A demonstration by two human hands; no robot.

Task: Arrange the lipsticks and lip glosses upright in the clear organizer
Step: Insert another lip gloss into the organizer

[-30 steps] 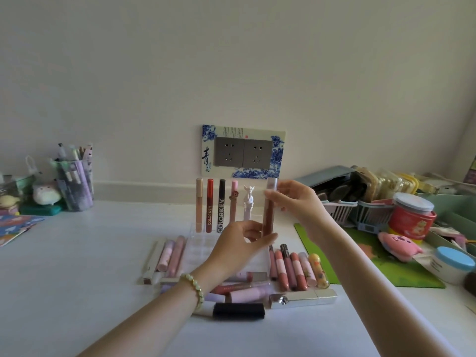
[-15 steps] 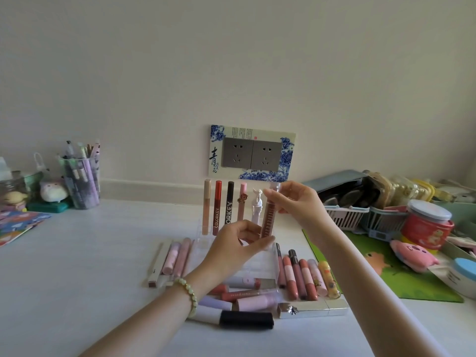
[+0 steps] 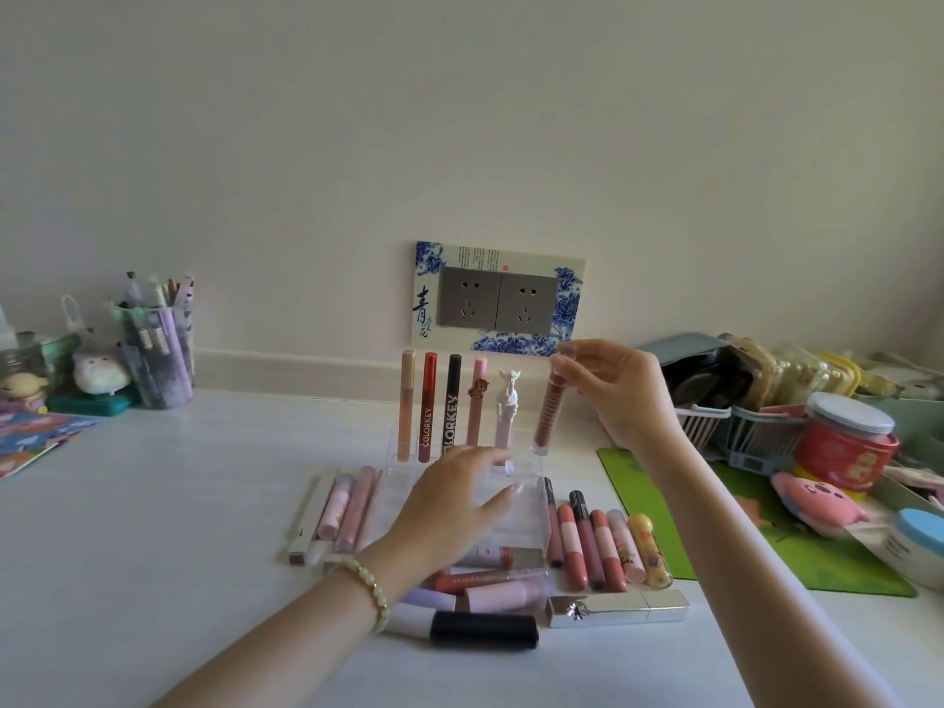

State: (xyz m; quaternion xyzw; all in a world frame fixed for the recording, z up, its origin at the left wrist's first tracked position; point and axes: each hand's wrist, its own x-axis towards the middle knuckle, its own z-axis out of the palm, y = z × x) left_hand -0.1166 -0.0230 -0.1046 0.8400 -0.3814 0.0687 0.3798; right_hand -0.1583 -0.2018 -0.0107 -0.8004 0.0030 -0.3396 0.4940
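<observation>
A clear organizer (image 3: 531, 508) stands mid-table with several tubes upright in its back row, among them a black Colorkey gloss (image 3: 451, 401) and a white figurine-capped lipstick (image 3: 507, 411). My right hand (image 3: 620, 396) pinches the clear cap of a brown-red lip gloss (image 3: 549, 411), which hangs nearly upright over the back row's right end. My left hand (image 3: 454, 503) rests over the organizer's front part with fingers spread, holding nothing. More tubes lie flat to the left (image 3: 347, 508), to the right (image 3: 597, 544) and in front (image 3: 482, 628) of the organizer.
A pen cup (image 3: 158, 350) and small toys stand at the far left. On the right are a green mat (image 3: 766, 549), white baskets (image 3: 710, 426), a red jar (image 3: 843, 447), a pink plush (image 3: 817, 503) and a blue-lidded jar (image 3: 914, 549). A wall socket (image 3: 498, 304) sits behind.
My left hand has let go of the brown-red gloss and dropped onto the organizer. My right hand has carried the gloss a little to the right, toward the back row's end.
</observation>
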